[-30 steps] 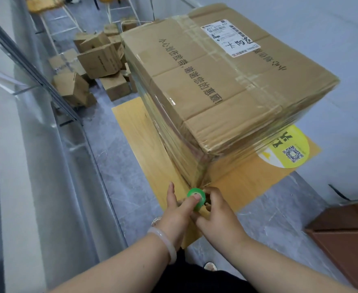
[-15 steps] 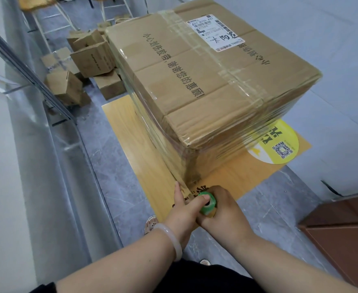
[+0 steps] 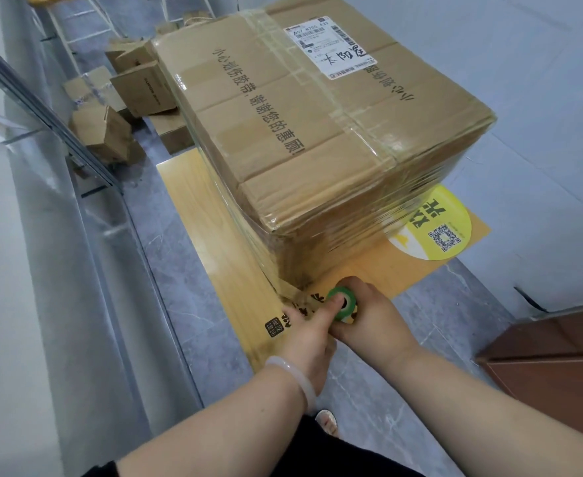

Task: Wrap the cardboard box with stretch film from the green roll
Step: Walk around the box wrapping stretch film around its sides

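- Fingers (image 3: 355, 285) of the right hand (image 3: 376, 318) curl round the green roll (image 3: 338, 295) and grip it. The left hand (image 3: 309, 335) hooks its thumb over the roll's end at the core hole. Its other fingers point down toward the wooden board (image 3: 214, 235), and I cannot tell whether they touch the roll.
- Green roll sits low, just beside the near bottom corner of the cardboard box (image 3: 317, 132), close above the board.
- Stretch film (image 3: 291, 292) runs as a short, crumpled band from the roll to that corner. The box's sides already shine with layers, while its top looks largely bare.
- Risk: the thumb probably brakes the roll, so pressing too hard while pulling could neck the film into a rope or snap it.
- Risk: held this low, the band may drag on the board or tuck under the corner rather than lie flat on the side.
- Risk: slack at the corner would leave a loose, wrinkled turn.
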Tool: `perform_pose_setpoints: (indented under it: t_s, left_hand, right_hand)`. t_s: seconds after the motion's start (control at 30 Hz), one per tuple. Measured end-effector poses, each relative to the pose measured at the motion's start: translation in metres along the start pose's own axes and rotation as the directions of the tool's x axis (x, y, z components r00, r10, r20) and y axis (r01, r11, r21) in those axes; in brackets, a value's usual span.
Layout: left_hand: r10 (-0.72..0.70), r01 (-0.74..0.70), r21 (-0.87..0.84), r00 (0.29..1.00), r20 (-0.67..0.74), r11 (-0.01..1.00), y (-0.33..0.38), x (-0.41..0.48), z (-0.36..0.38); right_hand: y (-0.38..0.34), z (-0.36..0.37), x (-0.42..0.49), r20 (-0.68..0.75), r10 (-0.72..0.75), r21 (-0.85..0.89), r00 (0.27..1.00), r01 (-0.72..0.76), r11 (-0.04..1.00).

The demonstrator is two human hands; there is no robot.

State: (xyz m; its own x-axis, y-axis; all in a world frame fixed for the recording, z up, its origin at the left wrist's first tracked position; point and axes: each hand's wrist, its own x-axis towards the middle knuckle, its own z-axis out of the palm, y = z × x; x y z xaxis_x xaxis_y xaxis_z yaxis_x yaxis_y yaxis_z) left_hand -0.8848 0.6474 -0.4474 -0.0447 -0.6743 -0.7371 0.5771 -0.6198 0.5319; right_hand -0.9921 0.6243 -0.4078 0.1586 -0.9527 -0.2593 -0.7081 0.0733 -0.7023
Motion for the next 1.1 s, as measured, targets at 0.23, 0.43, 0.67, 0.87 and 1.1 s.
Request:
perform_pose_setpoints:
  t_s: [0.23, 0.43, 0.67, 0.87, 1.1]
  left_hand:
    - [-0.062, 0.057, 0.063, 0.995, 0.084, 0.996, 0.003, 0.008, 0.006]
    - [-0.078, 0.078, 0.030, 0.997, 0.001, 0.996, 0.000, 0.005, 0.025]
    - [0.029, -0.039, -0.112, 0.996, -0.088, 0.993, -0.015, 0.009, 0.070]
    - [0.081, -0.153, -0.243, 0.956, -0.282, 0.958, -0.017, 0.014, 0.119]
    - [0.123, -0.229, -0.272, 0.927, -0.355, 0.935, -0.012, 0.014, 0.137]
  right_hand:
    - [0.012, -0.006, 0.000, 0.020, -0.041, 0.026, 0.999, 0.041, 0.999]
    - [0.028, -0.029, 0.010, 0.135, -0.140, -0.029, 0.981, 0.145, 0.989]
    - [0.040, -0.058, 0.034, 0.040, -0.161, -0.152, 0.986, 0.165, 0.974]
    - [0.044, -0.083, 0.060, 0.269, -0.250, -0.095, 0.930, 0.284, 0.954]
    - [0.050, -0.111, 0.084, 0.465, -0.240, -0.001, 0.852, 0.272, 0.962]
